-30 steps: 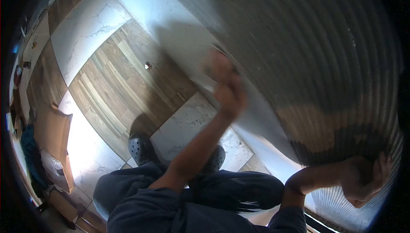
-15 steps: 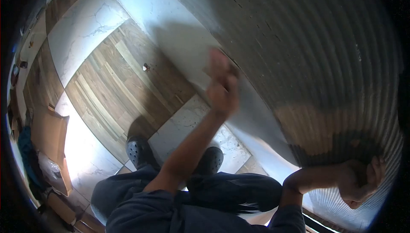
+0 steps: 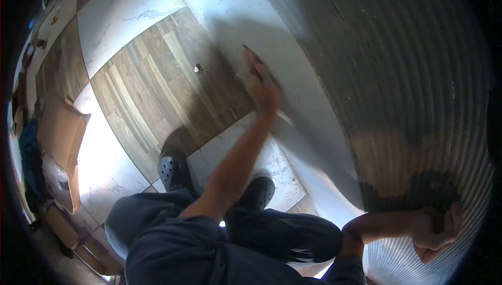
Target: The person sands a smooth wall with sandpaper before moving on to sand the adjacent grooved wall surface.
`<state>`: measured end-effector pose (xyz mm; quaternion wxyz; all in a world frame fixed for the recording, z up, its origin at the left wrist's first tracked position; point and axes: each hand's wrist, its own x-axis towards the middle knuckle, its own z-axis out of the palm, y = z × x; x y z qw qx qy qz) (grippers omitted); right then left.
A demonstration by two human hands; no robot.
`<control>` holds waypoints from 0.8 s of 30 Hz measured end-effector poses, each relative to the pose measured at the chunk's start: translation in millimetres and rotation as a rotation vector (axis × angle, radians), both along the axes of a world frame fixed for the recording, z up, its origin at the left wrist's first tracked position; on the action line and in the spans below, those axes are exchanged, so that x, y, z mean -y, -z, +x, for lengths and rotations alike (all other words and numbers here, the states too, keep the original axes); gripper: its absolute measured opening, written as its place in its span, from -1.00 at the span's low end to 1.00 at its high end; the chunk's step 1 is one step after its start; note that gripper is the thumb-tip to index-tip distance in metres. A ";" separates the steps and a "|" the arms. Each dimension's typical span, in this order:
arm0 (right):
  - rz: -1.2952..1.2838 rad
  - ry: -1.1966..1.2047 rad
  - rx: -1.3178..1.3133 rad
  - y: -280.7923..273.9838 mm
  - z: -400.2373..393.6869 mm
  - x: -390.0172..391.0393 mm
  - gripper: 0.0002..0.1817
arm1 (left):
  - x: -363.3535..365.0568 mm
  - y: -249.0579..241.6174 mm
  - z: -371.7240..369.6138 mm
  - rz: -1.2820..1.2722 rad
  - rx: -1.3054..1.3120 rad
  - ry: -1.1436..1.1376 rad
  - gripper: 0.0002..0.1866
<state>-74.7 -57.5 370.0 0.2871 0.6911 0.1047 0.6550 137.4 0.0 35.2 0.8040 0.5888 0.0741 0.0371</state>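
No text, label, brand, number or sign can be read, neither around the left hand (image 3: 264,90) nor around the right hand (image 3: 437,234).
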 end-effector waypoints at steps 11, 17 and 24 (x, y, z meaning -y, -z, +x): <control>-0.023 0.039 -0.034 3.5 -2.2 -3.6 -0.60 | 9.9 -21.9 -46.3 0.106 0.669 -0.043 -0.47; -0.045 -0.004 -0.071 0.3 -13.3 -1.6 -0.60 | -7.3 -14.9 57.7 -0.109 -0.171 0.052 -0.44; -0.036 -0.080 0.009 8.3 0.5 -1.2 -0.61 | -2.8 -28.3 30.9 0.188 0.155 0.009 -0.47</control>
